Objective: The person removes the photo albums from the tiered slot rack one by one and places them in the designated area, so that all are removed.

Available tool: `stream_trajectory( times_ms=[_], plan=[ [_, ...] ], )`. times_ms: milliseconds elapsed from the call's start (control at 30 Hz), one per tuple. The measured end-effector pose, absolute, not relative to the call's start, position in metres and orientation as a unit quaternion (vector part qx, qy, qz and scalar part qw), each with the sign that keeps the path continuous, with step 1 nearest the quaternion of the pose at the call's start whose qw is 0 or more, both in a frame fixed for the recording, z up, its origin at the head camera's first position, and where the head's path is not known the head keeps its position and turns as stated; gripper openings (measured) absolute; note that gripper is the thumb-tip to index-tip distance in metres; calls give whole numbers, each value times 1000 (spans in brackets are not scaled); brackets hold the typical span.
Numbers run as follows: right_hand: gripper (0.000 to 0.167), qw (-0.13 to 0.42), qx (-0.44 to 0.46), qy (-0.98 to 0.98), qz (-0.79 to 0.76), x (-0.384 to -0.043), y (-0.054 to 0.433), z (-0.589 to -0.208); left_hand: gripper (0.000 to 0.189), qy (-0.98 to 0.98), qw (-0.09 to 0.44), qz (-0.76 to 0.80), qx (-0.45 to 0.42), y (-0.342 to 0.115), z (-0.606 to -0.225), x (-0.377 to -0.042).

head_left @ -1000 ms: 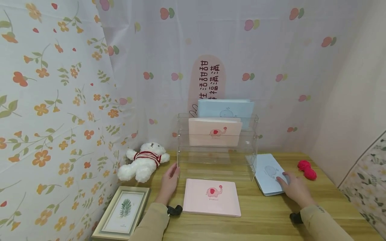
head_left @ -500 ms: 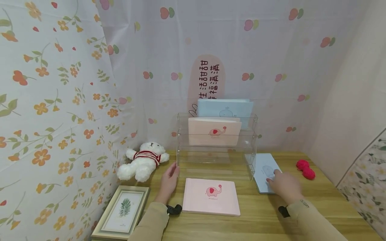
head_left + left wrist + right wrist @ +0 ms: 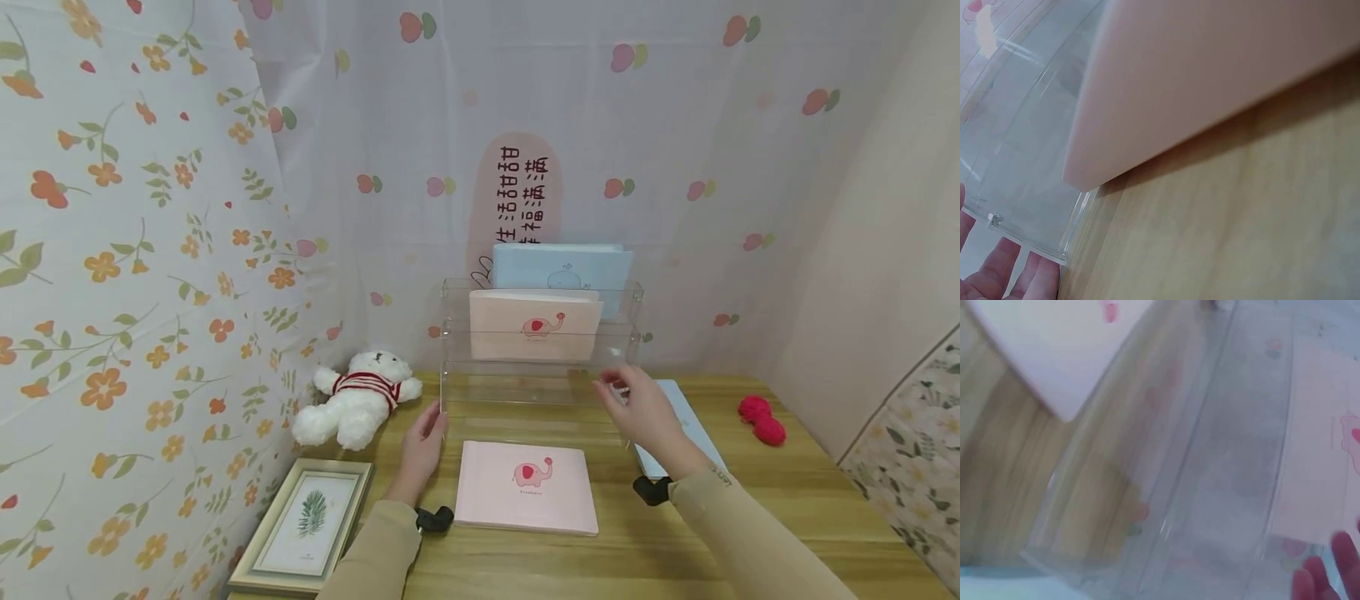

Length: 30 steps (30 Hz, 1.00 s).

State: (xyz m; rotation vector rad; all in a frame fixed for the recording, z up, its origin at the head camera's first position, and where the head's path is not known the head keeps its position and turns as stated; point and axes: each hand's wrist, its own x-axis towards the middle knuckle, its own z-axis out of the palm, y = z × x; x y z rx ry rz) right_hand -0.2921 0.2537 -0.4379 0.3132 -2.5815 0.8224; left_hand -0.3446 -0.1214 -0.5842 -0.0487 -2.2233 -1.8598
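Observation:
A clear tiered rack (image 3: 517, 387) stands on the table. In it are a pink booklet with an elephant (image 3: 536, 325) and, higher behind, a blue one with a whale (image 3: 562, 267). My left hand (image 3: 422, 450) rests against the rack's left side, its fingers (image 3: 999, 265) at the clear panel in the left wrist view. My right hand (image 3: 643, 408) is raised over the rack's right end with nothing in it, its fingers loosely bent. Behind that hand and forearm, a blue booklet (image 3: 693, 425) lies partly hidden on the table. Another pink booklet (image 3: 525, 492) lies flat before the rack.
A white teddy bear (image 3: 363, 404) in a striped top lies left of the rack. Nearer on that side is a framed leaf picture (image 3: 303, 525). At the far right of the wooden table (image 3: 810, 517) sits a pink-red bundle of yarn (image 3: 761, 419). Patterned curtains stand behind.
My right hand has left the blue booklet on the right and moved left and up to the rack's right end. That booklet shifted slightly left earlier. My left hand stays put.

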Motion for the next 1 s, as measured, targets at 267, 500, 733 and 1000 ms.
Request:
stream_trajectory(
  times_ms=[267,500,733,1000],
  plan=[
    [65,249,46,-898,360,-326,231,-413,45,-766,113,-633,-13,-122,-583,-341],
    [88,240,-2,-885,400,-346,219,-385,46,-759,109,-641,-18,-121,-583,-341],
    [92,234,-7,-900,368,-357,206,-373,46,-755,107,-646,-21,-122,-580,-341],
    [97,234,-19,-891,388,-369,204,-366,46,-760,106,-641,-16,-122,-582,-342]
  ],
)
